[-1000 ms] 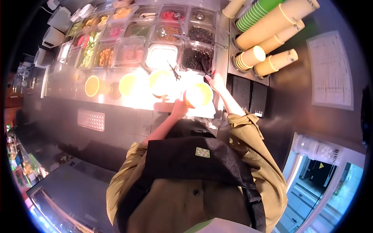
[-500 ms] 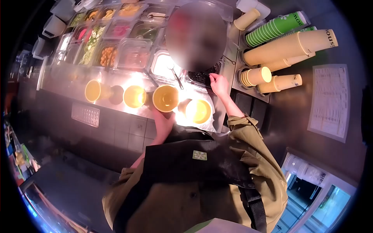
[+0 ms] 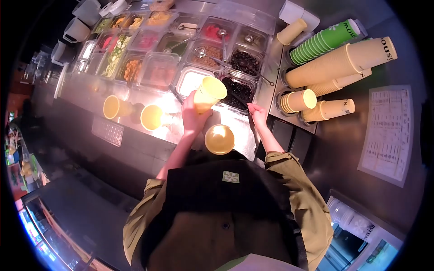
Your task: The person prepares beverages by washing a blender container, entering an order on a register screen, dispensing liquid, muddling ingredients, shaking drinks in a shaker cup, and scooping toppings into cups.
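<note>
My left hand (image 3: 193, 118) is wrapped round a yellow paper cup (image 3: 210, 93), raised and tilted beside the bin of black pearl-like topping (image 3: 236, 86). My right hand (image 3: 258, 114) pinches the end of a dark, thin utensil handle (image 3: 238, 98) that reaches into that bin. Whatever is at the far end of the handle is hidden among the black pieces. Just below my left hand, near my apron, stands another yellow cup (image 3: 219, 139). Two further cups, a middle one (image 3: 153, 117) and a left one (image 3: 113, 107), stand along the counter's front edge.
Rows of clear topping bins (image 3: 156, 70) fill the counter ahead, some with spoons in them. At the right, stacks of tan cups (image 3: 321, 65) and green cups (image 3: 323, 40) lie in holders. A printed sheet (image 3: 384, 133) lies on the metal surface.
My left hand has lifted its cup from the counter and brought it up towards the black topping bin, tilting it. My right hand remains by that bin. The view has shifted slightly.
</note>
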Demonstrator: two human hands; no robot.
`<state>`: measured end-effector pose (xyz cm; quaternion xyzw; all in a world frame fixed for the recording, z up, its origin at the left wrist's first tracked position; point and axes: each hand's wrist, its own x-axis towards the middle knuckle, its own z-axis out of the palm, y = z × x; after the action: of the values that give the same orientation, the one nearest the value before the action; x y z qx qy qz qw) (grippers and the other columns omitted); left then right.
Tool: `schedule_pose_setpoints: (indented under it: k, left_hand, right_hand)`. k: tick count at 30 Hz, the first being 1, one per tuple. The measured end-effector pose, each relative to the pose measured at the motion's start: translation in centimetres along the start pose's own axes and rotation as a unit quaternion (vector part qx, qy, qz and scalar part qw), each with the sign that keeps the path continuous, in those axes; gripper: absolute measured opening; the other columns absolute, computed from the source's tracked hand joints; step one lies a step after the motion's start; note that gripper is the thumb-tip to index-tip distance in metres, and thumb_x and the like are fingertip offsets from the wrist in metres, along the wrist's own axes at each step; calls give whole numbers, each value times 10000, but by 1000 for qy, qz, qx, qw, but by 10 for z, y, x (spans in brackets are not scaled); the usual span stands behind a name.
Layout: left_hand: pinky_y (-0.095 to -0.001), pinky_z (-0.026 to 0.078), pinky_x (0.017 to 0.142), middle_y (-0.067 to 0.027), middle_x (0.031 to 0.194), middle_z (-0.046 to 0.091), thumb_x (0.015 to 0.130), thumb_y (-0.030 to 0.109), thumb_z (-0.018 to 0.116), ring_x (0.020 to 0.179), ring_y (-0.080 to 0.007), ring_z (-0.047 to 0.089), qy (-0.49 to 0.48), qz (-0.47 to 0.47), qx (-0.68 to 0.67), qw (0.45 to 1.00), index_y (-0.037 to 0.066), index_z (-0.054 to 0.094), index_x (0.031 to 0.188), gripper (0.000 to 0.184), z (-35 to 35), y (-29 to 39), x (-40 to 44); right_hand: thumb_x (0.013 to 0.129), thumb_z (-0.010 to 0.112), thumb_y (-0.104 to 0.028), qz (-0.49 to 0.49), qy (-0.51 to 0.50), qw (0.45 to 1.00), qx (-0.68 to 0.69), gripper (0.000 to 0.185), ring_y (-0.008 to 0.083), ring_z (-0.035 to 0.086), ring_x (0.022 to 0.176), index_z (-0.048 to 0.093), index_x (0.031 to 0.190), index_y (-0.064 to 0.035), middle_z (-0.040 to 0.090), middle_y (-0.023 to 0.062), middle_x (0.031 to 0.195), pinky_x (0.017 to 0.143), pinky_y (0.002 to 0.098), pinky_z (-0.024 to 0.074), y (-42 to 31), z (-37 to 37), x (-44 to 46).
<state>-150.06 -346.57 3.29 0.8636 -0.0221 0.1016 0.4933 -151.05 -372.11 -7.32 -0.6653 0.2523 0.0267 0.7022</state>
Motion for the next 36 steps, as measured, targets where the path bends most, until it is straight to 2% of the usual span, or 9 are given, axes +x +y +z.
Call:
schedule_pose_setpoints:
  k: [9,17,20,21,24,27,31,32,36]
  left_hand:
    - [-455,448,834,-161,995,615,582,127,780,968,-372,559,-81,-23,114,990,53,522,1119,601,16,0,10]
    - [-466,446,796,-160,961,607,607,191,762,908,-399,568,-115,-16,207,971,114,525,1102,554,33,10,21]
    - [-450,457,838,-197,1018,600,555,84,802,975,-391,564,-130,18,145,981,42,520,1153,662,33,21,25]
    - [-449,459,814,-188,1009,600,577,117,792,955,-382,569,-109,56,124,985,49,521,1133,622,35,17,24]
    - [-433,467,767,-173,996,598,615,182,786,913,-360,583,-71,108,54,990,53,524,1090,558,32,9,21]
    - [-373,481,787,-187,983,588,589,185,840,902,-356,590,-58,46,-9,997,16,514,1093,623,19,-6,5]
    - [-347,471,890,-165,1145,558,549,103,874,1050,-252,583,-52,-39,-46,997,17,310,1303,946,-7,-32,-26]
    - [-345,477,878,-150,1129,578,583,118,858,1027,-237,591,-27,-16,-35,999,5,393,1259,829,-12,-37,-36]
    - [-314,500,791,-92,957,645,638,109,825,869,-173,624,-39,-156,-193,968,-5,576,1050,495,-9,-76,-65]
  right_hand:
    - [901,587,-82,3,-23,998,62,197,51,431,614,671,1037,33,550,-39,691,568,205,346,-2,-32,-5]
    - [892,599,-88,-89,-28,995,-45,207,54,450,618,669,1066,-1,536,-36,693,571,200,348,-48,-74,-27]
    - [838,616,-66,-356,-15,881,-311,205,148,537,591,700,1022,-94,593,40,710,544,263,421,-103,-48,-64]
    - [772,643,-57,-402,-28,827,-392,266,215,574,647,700,1017,-145,582,75,758,571,315,473,-119,-38,-80]
    - [735,674,-66,-485,-54,716,-499,265,201,571,634,696,987,-142,530,29,706,546,320,479,-135,-27,-94]
    - [765,673,-71,-474,-48,763,-438,204,186,568,589,698,962,-120,544,29,692,525,302,465,-149,-35,-104]
    - [823,645,-96,-349,-22,864,-363,103,227,584,603,701,909,-85,585,67,690,566,327,464,-153,-53,-101]
    - [827,639,-108,-345,-5,855,-388,99,245,590,617,698,902,-80,590,77,694,573,338,466,-144,-54,-93]
    - [849,578,-150,-331,68,777,-531,127,319,625,709,681,859,-77,631,117,756,623,389,491,-84,-47,-48]
